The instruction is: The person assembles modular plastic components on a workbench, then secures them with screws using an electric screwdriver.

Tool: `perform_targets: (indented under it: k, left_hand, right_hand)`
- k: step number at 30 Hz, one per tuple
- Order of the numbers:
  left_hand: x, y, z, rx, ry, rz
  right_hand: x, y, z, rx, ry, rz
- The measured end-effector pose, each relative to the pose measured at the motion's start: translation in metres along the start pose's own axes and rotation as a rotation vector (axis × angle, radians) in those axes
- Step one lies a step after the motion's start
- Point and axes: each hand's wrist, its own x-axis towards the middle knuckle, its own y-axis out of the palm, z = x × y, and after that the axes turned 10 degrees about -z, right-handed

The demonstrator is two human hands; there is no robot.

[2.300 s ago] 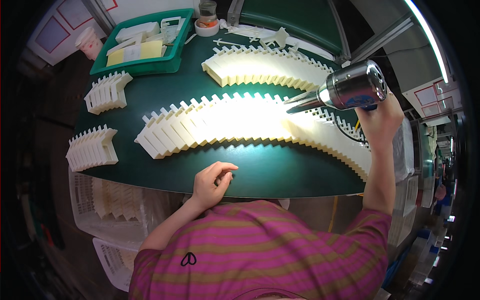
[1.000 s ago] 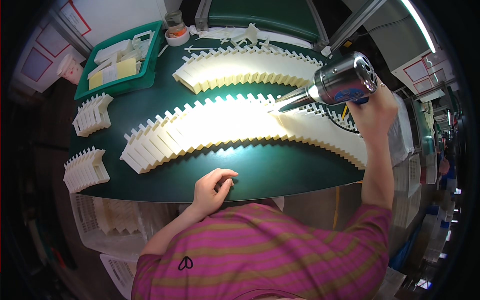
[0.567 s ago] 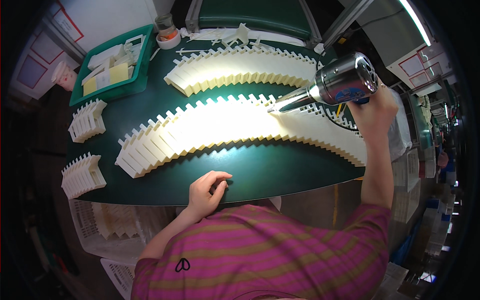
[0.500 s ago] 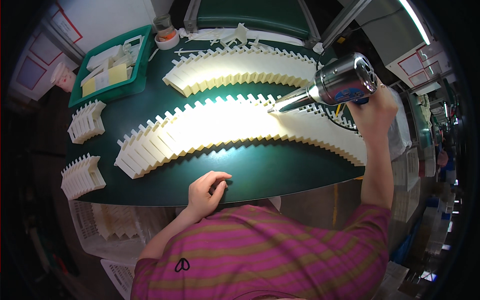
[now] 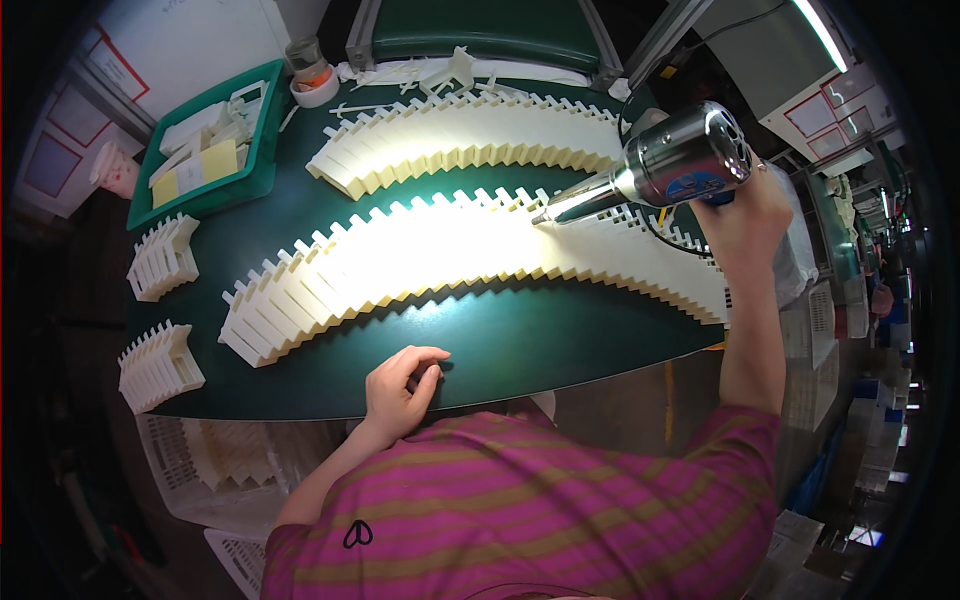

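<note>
My right hand is wrapped round the handle of a chrome hot air gun. The gun's narrow nozzle points left, and its tip appears just over the pegged upper edge of a long curved row of white plastic parts. Bright light washes out the middle of that row. Near the table's front edge, my left hand rests with loosely bent fingers, thumb and forefinger apart, holding nothing. Behind lies a second curved row of similar parts.
Two short stacks of parts sit on the green table at left. A green tray holds pale pieces and a yellow card. Beyond are a small white pot and loose plastic scraps. White crates stand below the front edge.
The view has shifted slightly, and the things on the left sit a little lower and farther left. Both hands keep their poses, and the nozzle stays near the same part of the row.
</note>
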Motion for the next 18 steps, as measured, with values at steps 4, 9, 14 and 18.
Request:
perform_targets:
  k: [4, 9, 14, 18]
  left_hand:
    - [0.001, 0.000, -0.004, 0.043, 0.009, -0.005]
    - [0.001, 0.004, -0.002, 0.037, 0.012, -0.026]
    - [-0.001, 0.007, 0.000, -0.013, -0.038, -0.051]
    - [-0.001, 0.014, 0.001, -0.115, -0.076, -0.021]
  right_hand:
    - [-0.003, 0.000, -0.003, -0.004, 0.004, -0.001]
    - [-0.004, -0.001, -0.003, -0.028, 0.018, 0.012]
    - [-0.005, -0.008, -0.011, -0.023, 0.009, 0.003]
    - [-0.009, -0.009, -0.018, -0.042, 0.021, 0.021]
